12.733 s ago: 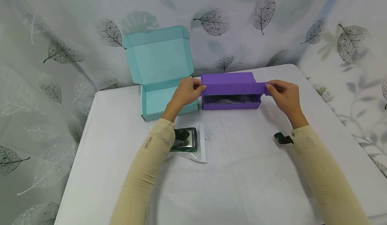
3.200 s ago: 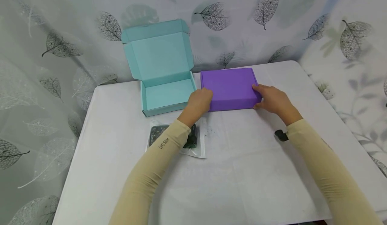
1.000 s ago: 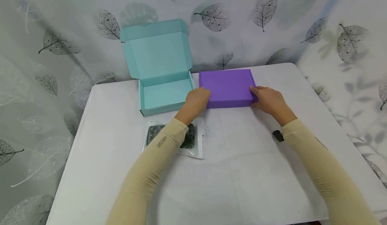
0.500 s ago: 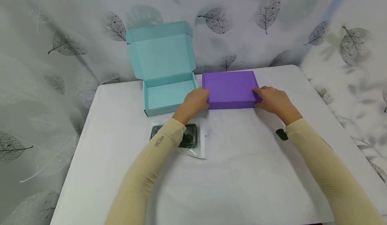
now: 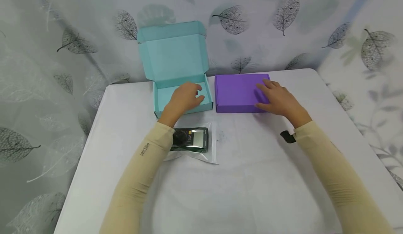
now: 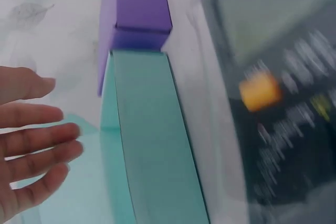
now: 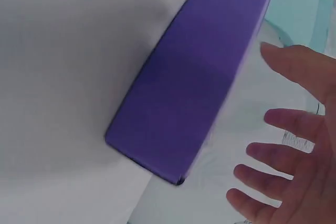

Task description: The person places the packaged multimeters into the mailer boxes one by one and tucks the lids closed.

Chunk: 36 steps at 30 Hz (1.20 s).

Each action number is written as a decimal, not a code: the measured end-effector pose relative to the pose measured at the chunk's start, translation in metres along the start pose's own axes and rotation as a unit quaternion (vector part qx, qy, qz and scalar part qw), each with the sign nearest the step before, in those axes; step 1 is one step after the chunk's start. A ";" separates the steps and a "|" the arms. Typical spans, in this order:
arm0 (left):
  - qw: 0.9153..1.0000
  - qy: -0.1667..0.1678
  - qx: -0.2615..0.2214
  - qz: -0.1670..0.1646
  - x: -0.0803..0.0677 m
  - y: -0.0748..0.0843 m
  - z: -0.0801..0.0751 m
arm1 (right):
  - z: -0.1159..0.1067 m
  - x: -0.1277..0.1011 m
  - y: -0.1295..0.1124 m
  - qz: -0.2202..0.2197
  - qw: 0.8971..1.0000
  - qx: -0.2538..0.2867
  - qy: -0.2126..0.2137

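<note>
A purple box lies with its lid down at the back of the table. My right hand hovers over its right side, fingers spread and holding nothing; the right wrist view shows the fingers apart from the box. To its left stands a teal box, lid raised, nothing seen inside. My left hand is above its tray with fingers loosely extended and nothing between them. In front of the teal box, a dark multimeter lies in a clear zip bag, partly hidden by my left sleeve.
The boxes stand side by side on a white-covered table. A leaf-patterned curtain hangs close behind them. A small black piece juts from the right sleeve cuff.
The purple box's lid, partly raised in the oldest frame, is now down. Both hands have just let go of that box; the left has moved left over the teal box, the right has lifted slightly.
</note>
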<state>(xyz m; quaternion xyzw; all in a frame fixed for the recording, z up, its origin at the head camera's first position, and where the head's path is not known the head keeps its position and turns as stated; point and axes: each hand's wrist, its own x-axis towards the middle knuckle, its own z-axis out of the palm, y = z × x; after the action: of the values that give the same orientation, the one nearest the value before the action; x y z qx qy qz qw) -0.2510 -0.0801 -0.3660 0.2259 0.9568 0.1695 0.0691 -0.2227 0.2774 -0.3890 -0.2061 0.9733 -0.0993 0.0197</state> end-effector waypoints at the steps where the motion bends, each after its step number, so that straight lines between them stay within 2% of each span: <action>1: 1.000 0.000 0.001 -0.001 -0.003 -0.005 0.000 | 0.001 0.000 -0.005 -0.008 1.000 0.007 0.004; 6: 1.000 -0.010 0.010 -0.004 -0.023 -0.029 0.003 | 0.014 -0.002 -0.034 -0.077 0.996 0.030 0.040; 9: 1.000 -0.009 0.008 -0.008 -0.039 -0.039 0.005 | 0.023 -0.001 -0.056 -0.109 0.992 0.048 0.050; 16: 0.998 0.029 -0.027 -0.047 -0.084 -0.055 0.007 | 0.038 0.001 -0.107 -0.114 0.986 0.125 -0.008; 18: 0.997 0.022 -0.034 -0.060 -0.095 -0.059 0.008 | 0.043 0.003 -0.119 -0.123 0.981 0.147 -0.026; 22: 0.993 -0.016 -0.060 -0.099 -0.114 -0.066 0.013 | 0.055 0.005 -0.136 -0.128 0.975 0.174 -0.049; 25: 0.988 -0.036 -0.074 -0.130 -0.123 -0.069 0.018 | 0.063 0.004 -0.146 -0.118 0.974 0.181 -0.069; 29: 0.984 -0.040 -0.078 -0.157 -0.131 -0.072 0.026 | 0.072 0.001 -0.155 -0.106 0.973 0.180 -0.101; 33: 0.981 -0.036 -0.082 -0.169 -0.138 -0.073 0.032 | 0.081 0.000 -0.163 -0.099 0.971 0.182 -0.117; 36: 0.982 -0.028 -0.086 -0.166 -0.141 -0.071 0.036 | 0.085 -0.001 -0.167 -0.094 0.972 0.178 -0.120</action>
<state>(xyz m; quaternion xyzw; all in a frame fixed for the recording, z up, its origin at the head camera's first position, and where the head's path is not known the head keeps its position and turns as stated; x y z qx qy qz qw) -0.1477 -0.1933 -0.4173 0.0616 0.9606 0.2310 0.1420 -0.1487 0.1126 -0.4386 -0.2997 0.9069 -0.2472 0.1629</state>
